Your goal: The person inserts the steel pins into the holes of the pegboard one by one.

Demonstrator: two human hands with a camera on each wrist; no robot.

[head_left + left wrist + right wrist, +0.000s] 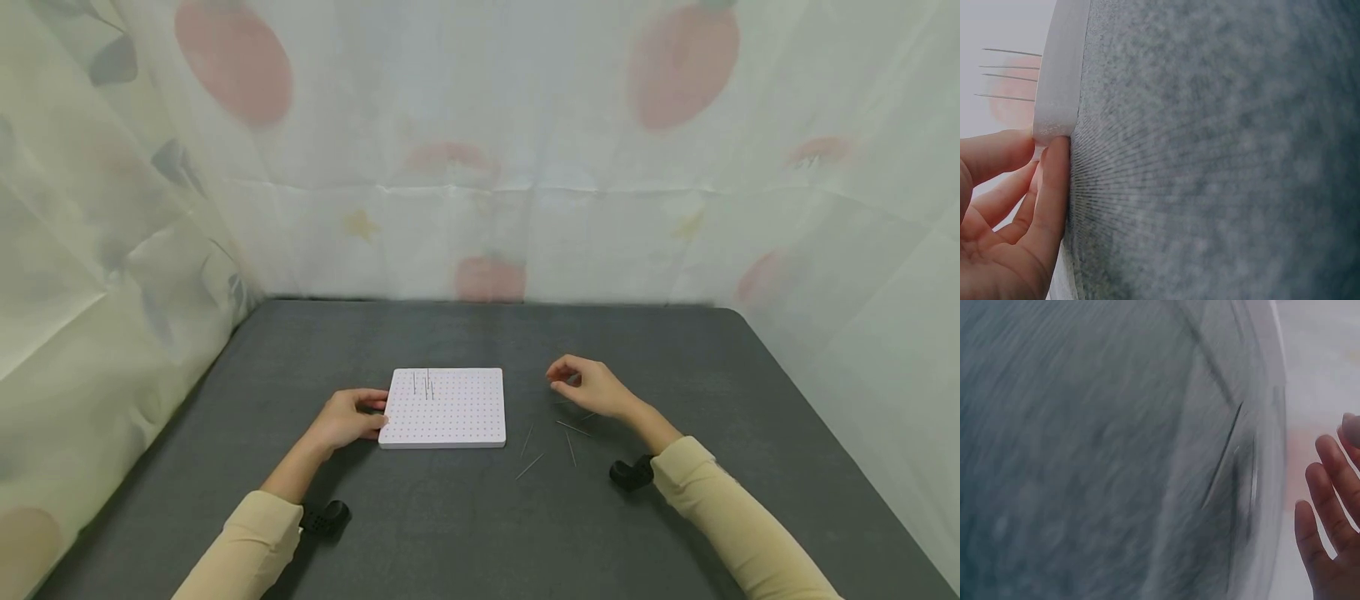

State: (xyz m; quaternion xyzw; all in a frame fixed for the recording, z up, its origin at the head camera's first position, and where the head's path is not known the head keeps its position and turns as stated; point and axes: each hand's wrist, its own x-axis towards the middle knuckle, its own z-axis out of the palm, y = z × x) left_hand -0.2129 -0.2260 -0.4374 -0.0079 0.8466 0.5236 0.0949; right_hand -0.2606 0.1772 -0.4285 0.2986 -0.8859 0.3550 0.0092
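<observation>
A white board with a grid of small holes lies on the table, and several thin metal needles stand upright in its far left part. My left hand pinches the board's left edge, thumb on top; the left wrist view shows its fingers at the side and underside. To the right of the board, my right hand hovers over the table, thumb and forefinger close together. I cannot tell whether a needle is between them. Its other fingers are loosely bent in the right wrist view.
Several loose needles lie scattered on the dark grey table, right of the board and below my right hand. A patterned curtain hangs behind the table's far edge and along both sides. Each wrist wears a black camera.
</observation>
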